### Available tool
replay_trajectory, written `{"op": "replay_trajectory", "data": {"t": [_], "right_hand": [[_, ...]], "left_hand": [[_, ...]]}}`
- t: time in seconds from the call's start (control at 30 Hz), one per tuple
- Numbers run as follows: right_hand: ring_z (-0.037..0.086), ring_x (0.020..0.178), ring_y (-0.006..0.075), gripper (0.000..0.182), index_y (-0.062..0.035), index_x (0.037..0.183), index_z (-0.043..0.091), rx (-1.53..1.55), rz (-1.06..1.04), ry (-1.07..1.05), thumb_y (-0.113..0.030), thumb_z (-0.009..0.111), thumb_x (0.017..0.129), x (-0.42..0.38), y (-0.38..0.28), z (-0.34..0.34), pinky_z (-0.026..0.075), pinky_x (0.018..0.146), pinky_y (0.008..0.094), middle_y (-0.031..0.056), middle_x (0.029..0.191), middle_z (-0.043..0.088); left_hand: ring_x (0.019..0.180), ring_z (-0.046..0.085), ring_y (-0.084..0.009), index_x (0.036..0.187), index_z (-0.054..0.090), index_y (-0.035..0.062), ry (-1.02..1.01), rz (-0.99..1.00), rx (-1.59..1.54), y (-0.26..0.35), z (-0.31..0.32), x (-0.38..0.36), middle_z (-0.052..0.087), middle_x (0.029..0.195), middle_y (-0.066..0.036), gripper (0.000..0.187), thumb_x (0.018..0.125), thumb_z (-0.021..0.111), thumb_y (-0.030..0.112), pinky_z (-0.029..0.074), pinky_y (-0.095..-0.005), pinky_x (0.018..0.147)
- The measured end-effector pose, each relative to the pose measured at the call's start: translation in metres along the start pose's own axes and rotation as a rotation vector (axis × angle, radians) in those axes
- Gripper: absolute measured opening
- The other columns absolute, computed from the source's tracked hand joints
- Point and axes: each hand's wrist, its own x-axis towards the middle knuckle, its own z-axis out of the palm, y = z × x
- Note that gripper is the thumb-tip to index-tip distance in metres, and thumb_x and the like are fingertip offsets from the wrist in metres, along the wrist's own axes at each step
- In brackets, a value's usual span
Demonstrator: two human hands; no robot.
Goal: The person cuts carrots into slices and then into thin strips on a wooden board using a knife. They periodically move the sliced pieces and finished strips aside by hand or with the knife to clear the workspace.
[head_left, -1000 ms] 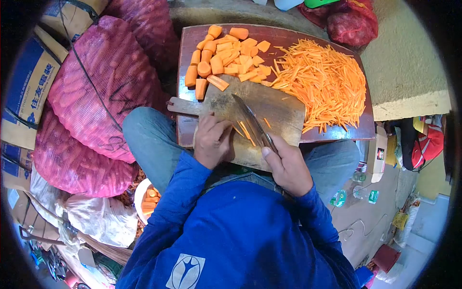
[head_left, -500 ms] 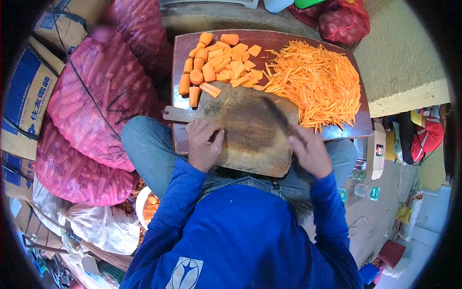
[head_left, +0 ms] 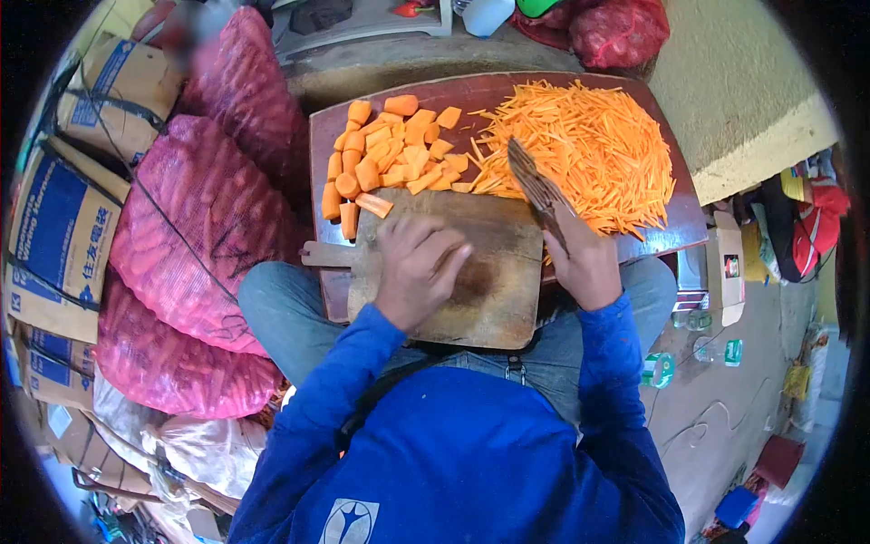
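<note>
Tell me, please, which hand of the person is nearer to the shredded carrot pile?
Right. The right hand, gripping the knife, is at the lower edge of the shredded carrot pile; the left hand is farther, over the cutting board.

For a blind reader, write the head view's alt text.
A seated person in blue holds a knife in the right hand near shredded carrots, the left hand over a wooden board; carrot chunks lie beyond it on a table.

The person has on a bright blue long-sleeved top [head_left: 489,444], with a pale square patch [head_left: 350,521] low on its front showing a dark circular emblem around a slender, branching figure. Below are faded blue-grey jeans [head_left: 288,313], with a small metal clip [head_left: 516,368] hanging at the waist.
</note>
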Motion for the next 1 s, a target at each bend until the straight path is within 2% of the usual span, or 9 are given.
{"op": "replay_trajectory", "data": {"t": [0.2, 0.3, 0.43, 0.53, 0.57, 0.7, 0.8, 0.93, 1.0], "right_hand": [[0.072, 0.079, 0.0349, 0.048, -0.004, 0.136, 0.064, 0.018, -0.016, -0.089, -0.018, 0.078, 0.093, -0.005, -0.007, -0.007, 0.058, 0.068, 0.0456, 0.0138, 0.089, 0.069], [0.072, 0.082, 0.0327, 0.049, -0.0041, 0.134, 0.064, -0.007, -0.046, -0.085, -0.018, 0.079, 0.091, -0.007, -0.008, -0.006, 0.059, 0.071, 0.0453, 0.012, 0.089, 0.069], [0.073, 0.083, 0.0306, 0.046, -0.0002, 0.133, 0.066, -0.011, -0.063, -0.124, -0.02, 0.078, 0.092, -0.012, -0.008, -0.005, 0.059, 0.072, 0.043, 0.0124, 0.094, 0.071], [0.072, 0.082, 0.0311, 0.045, 0.0, 0.132, 0.067, 0.041, -0.058, -0.112, -0.019, 0.078, 0.093, -0.01, -0.009, -0.006, 0.059, 0.072, 0.0426, 0.0129, 0.093, 0.071], [0.072, 0.079, 0.0321, 0.045, 0.0001, 0.132, 0.067, 0.074, -0.058, -0.099, -0.019, 0.078, 0.093, -0.011, -0.008, -0.004, 0.059, 0.07, 0.0425, 0.0137, 0.091, 0.071], [0.073, 0.078, 0.0345, 0.048, -0.0007, 0.131, 0.065, 0.148, -0.07, -0.125, -0.021, 0.081, 0.09, -0.013, -0.011, 0.001, 0.058, 0.068, 0.0442, 0.0147, 0.089, 0.071], [0.073, 0.079, 0.0357, 0.049, -0.0008, 0.132, 0.063, 0.15, -0.102, -0.231, -0.021, 0.08, 0.091, -0.015, -0.015, 0.003, 0.057, 0.067, 0.0465, 0.0151, 0.09, 0.072], [0.074, 0.081, 0.0362, 0.049, -0.0011, 0.132, 0.062, 0.153, -0.074, -0.325, -0.022, 0.078, 0.091, -0.015, -0.02, 0.006, 0.057, 0.067, 0.0483, 0.0159, 0.092, 0.073], [0.074, 0.083, 0.0366, 0.05, -0.0012, 0.133, 0.061, 0.144, -0.039, -0.375, -0.023, 0.078, 0.092, -0.015, -0.021, 0.007, 0.056, 0.067, 0.0489, 0.0168, 0.093, 0.073]], "left_hand": [[0.109, 0.059, -0.0307, 0.09, 0.076, 0.0125, -0.138, 0.246, 0.104, 0.004, 0.071, 0.098, 0.067, 0.104, -0.007, 0.018, 0.082, 0.085, 0.027, 0.036, -0.0527, 0.096], [0.112, 0.058, -0.03, 0.099, 0.081, 0.0148, -0.302, 0.196, 0.315, -0.01, 0.108, 0.13, 0.067, 0.108, -0.006, 0.024, 0.084, 0.083, 0.034, 0.036, -0.0548, 0.099], [0.112, 0.06, -0.0309, 0.097, 0.082, 0.0142, -0.264, 0.257, 0.433, -0.039, 0.131, 0.158, 0.069, 0.105, -0.004, 0.029, 0.081, 0.087, 0.038, 0.035, -0.0551, 0.1], [0.113, 0.059, -0.0306, 0.094, 0.082, 0.0139, -0.133, 0.249, 0.315, -0.054, 0.114, 0.154, 0.07, 0.108, -0.006, 0.027, 0.081, 0.087, 0.036, 0.035, -0.0545, 0.095], [0.111, 0.06, -0.0291, 0.096, 0.081, 0.0147, -0.084, 0.204, 0.231, -0.057, 0.104, 0.146, 0.07, 0.105, -0.004, 0.022, 0.082, 0.087, 0.031, 0.036, -0.0531, 0.094], [0.105, 0.064, -0.029, 0.101, 0.079, 0.0157, -0.049, 0.06, 0.287, -0.087, 0.051, 0.107, 0.071, 0.104, -0.003, 0.021, 0.083, 0.086, 0.023, 0.037, -0.0506, 0.095], [0.108, 0.065, -0.0295, 0.106, 0.079, 0.0157, -0.004, 0.006, 0.406, -0.117, -0.002, 0.078, 0.072, 0.106, -0.004, 0.028, 0.081, 0.088, 0.026, 0.038, -0.0501, 0.095], [0.113, 0.064, -0.0289, 0.111, 0.079, 0.0152, -0.025, -0.126, 0.351, -0.135, -0.047, 0.055, 0.072, 0.11, -0.006, 0.037, 0.078, 0.09, 0.031, 0.039, -0.0492, 0.095], [0.117, 0.063, -0.0295, 0.117, 0.079, 0.0131, -0.122, -0.133, 0.413, -0.131, -0.052, 0.051, 0.072, 0.122, -0.01, 0.046, 0.078, 0.092, 0.034, 0.04, -0.0465, 0.1]]}}
